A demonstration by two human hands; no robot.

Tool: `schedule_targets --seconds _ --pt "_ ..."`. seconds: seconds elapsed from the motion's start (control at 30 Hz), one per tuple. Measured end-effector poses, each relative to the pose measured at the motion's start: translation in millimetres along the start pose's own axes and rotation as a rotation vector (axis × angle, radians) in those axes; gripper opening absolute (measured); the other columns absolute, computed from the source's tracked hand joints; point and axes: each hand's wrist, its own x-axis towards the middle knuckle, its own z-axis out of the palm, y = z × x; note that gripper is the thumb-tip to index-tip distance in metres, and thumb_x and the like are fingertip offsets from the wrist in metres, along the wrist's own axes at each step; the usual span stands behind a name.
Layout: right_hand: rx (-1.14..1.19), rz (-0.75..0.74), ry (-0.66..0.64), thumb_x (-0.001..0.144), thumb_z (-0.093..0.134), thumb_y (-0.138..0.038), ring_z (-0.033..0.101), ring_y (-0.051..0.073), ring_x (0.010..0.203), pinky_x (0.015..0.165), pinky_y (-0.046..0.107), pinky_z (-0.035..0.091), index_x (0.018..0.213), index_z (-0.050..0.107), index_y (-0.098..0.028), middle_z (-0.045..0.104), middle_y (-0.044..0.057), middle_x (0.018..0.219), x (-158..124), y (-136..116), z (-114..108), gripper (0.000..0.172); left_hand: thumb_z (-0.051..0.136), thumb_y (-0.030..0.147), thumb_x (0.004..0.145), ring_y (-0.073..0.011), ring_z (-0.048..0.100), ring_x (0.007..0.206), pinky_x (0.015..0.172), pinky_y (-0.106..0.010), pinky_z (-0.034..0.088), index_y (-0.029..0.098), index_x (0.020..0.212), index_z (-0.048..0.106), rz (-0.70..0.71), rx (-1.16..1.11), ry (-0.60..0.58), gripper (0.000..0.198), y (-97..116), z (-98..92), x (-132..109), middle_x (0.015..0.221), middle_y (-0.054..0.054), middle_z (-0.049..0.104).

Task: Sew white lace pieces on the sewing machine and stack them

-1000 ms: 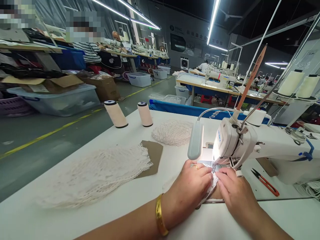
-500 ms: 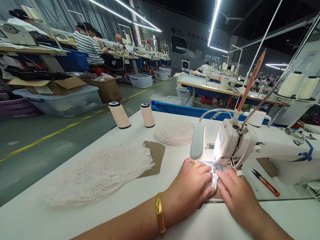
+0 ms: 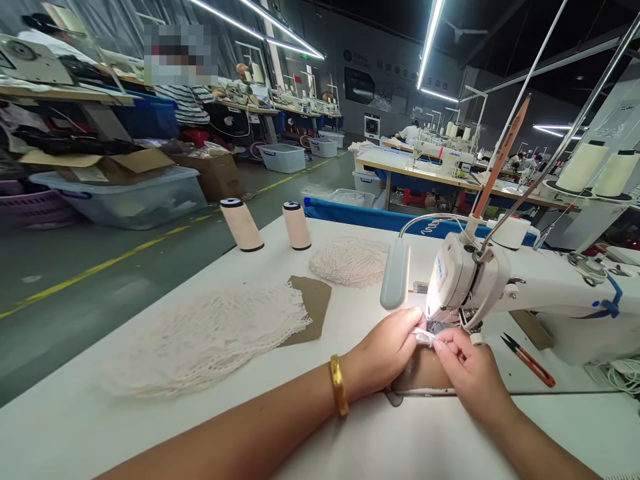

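My left hand [image 3: 387, 350] and my right hand [image 3: 463, 367] both pinch a small white lace piece [image 3: 424, 337] just in front of the needle of the white sewing machine [image 3: 500, 287]. The fingers of both hands are closed on the lace, lifted slightly off the machine bed. A gold bracelet [image 3: 339, 385] sits on my left wrist. The machine's lamp [image 3: 393, 282] hangs just above my left hand.
A large heap of white net lace [image 3: 210, 333] lies on the white table [image 3: 150, 427] over a brown card [image 3: 313, 307]; a smaller heap [image 3: 350, 261] sits behind. Two thread cones [image 3: 241, 224] stand at the far edge. Red snips [image 3: 530, 351] lie right of the machine. People work at distant tables.
Both hands went from lying flat on the lace at the needle to pinching it and lifting it up. The lace under my palms has gone from the bed.
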Motion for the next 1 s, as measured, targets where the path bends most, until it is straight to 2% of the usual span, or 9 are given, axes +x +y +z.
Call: schedule_targets --seconds 0.13,0.23,0.33,0.47,0.63,0.73,0.87,1.0 --pt "0.070 0.025 0.018 0.099 0.057 -0.052 0.044 0.014 0.051 0.050 0.024 0.035 0.089 0.072 -0.021 0.045 -0.006 0.054 1 3 1 0.035 0.050 0.008 0.074 -0.0164 0.052 0.072 0.066 -0.027 0.042 0.021 0.075 0.049 -0.033 -0.037 -0.074 0.012 2 -2.0 4 0.076 0.002 0.054" --pt "0.097 0.046 0.003 0.099 0.057 -0.050 0.047 0.015 0.053 0.052 0.024 0.037 0.090 0.072 -0.021 0.049 -0.006 0.055 1 4 1 0.034 0.063 0.018 0.080 -0.0178 0.055 0.077 0.068 -0.027 0.043 0.019 0.073 0.056 -0.077 -0.068 -0.084 0.010 3 1.3 4 0.077 0.001 0.055" --pt "0.119 0.049 -0.020 0.099 0.056 -0.046 0.050 0.015 0.056 0.054 0.024 0.039 0.089 0.072 -0.021 0.054 -0.004 0.058 1 4 2 0.032 0.071 0.025 0.082 -0.0176 0.055 0.075 0.066 -0.027 0.042 0.018 0.070 0.057 -0.110 -0.054 -0.049 0.020 4 5.7 4 0.076 0.001 0.054" --pt "0.130 0.053 -0.022 0.098 0.057 -0.045 0.049 0.015 0.056 0.053 0.024 0.038 0.088 0.073 -0.021 0.052 -0.004 0.057 2 4 2 0.030 0.066 0.021 0.085 -0.0166 0.055 0.072 0.064 -0.026 0.042 0.019 0.066 0.056 -0.090 -0.015 0.001 0.021 3 10.0 4 0.074 0.001 0.052" --pt "0.068 0.049 -0.030 0.100 0.053 -0.044 0.048 0.015 0.054 0.051 0.023 0.036 0.090 0.070 -0.022 0.048 -0.005 0.057 1 2 2 0.030 0.060 0.015 0.085 -0.0165 0.055 0.072 0.065 -0.027 0.042 0.019 0.066 0.060 -0.052 -0.003 -0.003 0.019 1 8.9 3 0.074 0.001 0.053" --pt "-0.124 -0.107 -0.060 0.102 0.050 -0.033 0.050 0.015 0.055 0.053 0.024 0.035 0.083 0.065 -0.023 0.052 -0.004 0.059 -2 2 -3 0.026 0.064 0.014 0.084 -0.0178 0.056 0.074 0.067 -0.030 0.042 0.019 0.068 0.066 0.047 0.044 -0.013 0.018 1 5.8 -3 0.077 -0.001 0.058" --pt "-0.370 -0.418 -0.157 0.104 0.045 -0.019 0.061 0.018 0.072 0.064 0.028 0.040 0.088 0.064 -0.023 0.068 0.002 0.079 -9 4 -13 0.024 0.066 0.011 0.090 -0.0194 0.062 0.084 0.081 -0.037 0.044 0.021 0.076 0.073 0.230 0.114 0.003 0.018 7 0.0 -17 0.092 -0.003 0.071" --pt "-0.434 -0.486 -0.185 0.105 0.044 -0.015 0.062 0.019 0.074 0.066 0.029 0.041 0.091 0.064 -0.023 0.069 0.001 0.081 -13 4 -19 0.025 0.057 0.002 0.092 -0.0167 0.064 0.076 0.084 -0.038 0.042 0.021 0.082 0.071 0.288 0.132 -0.043 0.026 17 -6.2 -27 0.086 0.001 0.074"
